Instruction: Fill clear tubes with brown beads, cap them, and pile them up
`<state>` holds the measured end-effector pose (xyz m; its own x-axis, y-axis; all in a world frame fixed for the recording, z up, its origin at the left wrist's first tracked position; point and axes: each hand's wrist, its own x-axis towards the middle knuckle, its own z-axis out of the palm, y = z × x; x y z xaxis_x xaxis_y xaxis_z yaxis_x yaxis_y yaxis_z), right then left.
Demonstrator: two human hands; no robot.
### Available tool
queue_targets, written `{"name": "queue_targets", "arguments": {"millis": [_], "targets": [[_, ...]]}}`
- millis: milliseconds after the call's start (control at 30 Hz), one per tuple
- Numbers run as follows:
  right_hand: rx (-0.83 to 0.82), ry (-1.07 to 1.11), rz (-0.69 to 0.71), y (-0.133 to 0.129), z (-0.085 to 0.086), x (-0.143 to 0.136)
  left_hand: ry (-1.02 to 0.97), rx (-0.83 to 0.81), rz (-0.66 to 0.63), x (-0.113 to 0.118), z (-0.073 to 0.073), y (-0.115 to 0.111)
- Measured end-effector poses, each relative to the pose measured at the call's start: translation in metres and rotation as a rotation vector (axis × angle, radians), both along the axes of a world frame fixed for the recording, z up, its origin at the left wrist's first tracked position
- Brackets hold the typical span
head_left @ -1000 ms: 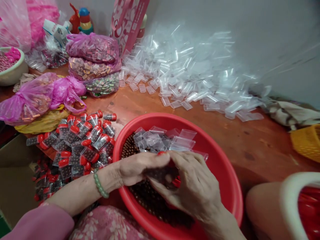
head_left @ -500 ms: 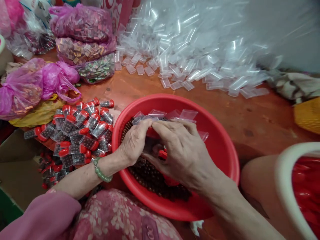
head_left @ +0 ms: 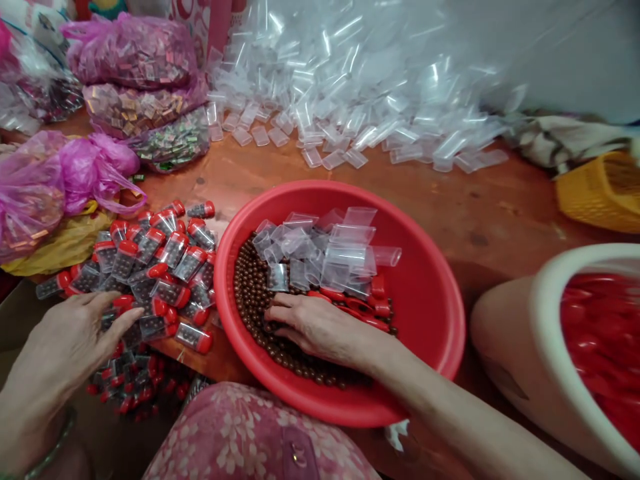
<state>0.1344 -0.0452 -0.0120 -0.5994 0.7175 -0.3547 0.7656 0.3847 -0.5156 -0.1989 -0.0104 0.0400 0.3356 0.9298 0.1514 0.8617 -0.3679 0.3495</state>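
My left hand is open, thumb and fingers apart, at the near-left edge of a pile of small clear containers with red caps; dark balls fill them. In the red basin, my right hand reaches down into shiny brown balls. Its fingers are bent with a gap between them and their tips are partly hidden; I see nothing held. Just beyond the fingertips lies a clear tube. More clear plastic sleeves lie in the basin, with red plastic caps beside the wrist.
A large heap of clear sleeves covers the back of the table. Pink bags of small pieces stand at the left. At right are a pale bucket of red parts and a yellow basket. More capped containers sit below the table edge.
My hands were together above the basin, around a container with red on it. They have parted: the left moved to the pile, the right down into the balls. Another capped container lies at the pile's near edge.
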Motion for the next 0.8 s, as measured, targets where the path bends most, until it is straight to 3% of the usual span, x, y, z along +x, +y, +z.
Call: {"name": "queue_targets", "arguments": {"millis": [100,233,333,433,600,700,800], "targets": [[0.027,0.030,-0.044,0.002,0.006,0.000,0.173,0.031,-0.022,0.017,-0.004,0.006],[0.092,0.159,-0.155,-0.001,0.014,0.007,-0.164,-0.043,-0.313,0.075,-0.006,0.006],[0.161,0.204,-0.211,-0.005,0.019,0.011,-0.271,-0.117,-0.482,0.116,-0.008,0.001],[0.193,0.300,-0.273,-0.007,0.026,0.013,-0.282,-0.241,-0.563,0.144,-0.014,-0.003],[0.160,0.522,-0.419,-0.005,0.040,0.017,-0.340,-0.317,-0.509,0.164,-0.031,-0.001],[0.132,0.614,-0.514,0.003,0.039,0.025,-0.446,-0.294,-0.416,0.164,-0.032,0.005],[0.222,0.304,-0.529,0.016,0.027,0.028,-0.520,-0.260,-0.281,0.160,-0.029,0.012]]}}
